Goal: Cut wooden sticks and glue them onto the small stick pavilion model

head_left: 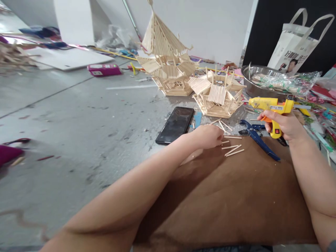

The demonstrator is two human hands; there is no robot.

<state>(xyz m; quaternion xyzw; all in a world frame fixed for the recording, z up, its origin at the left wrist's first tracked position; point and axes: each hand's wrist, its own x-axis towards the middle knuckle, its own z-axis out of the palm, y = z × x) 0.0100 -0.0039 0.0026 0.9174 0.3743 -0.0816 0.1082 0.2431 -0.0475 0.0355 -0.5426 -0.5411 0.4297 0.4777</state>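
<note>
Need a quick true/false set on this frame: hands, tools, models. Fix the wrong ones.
1. The right hand holds a yellow glue gun. True.
2. The blue pliers lie partly on the brown sheet. True.
3. The left hand grips the blue pliers. False: the left hand is beside loose sticks.
4. The black phone lies on the brown sheet. False: the black phone lies on the grey surface.
5. The taller stick model has a pointed roof. True.
</note>
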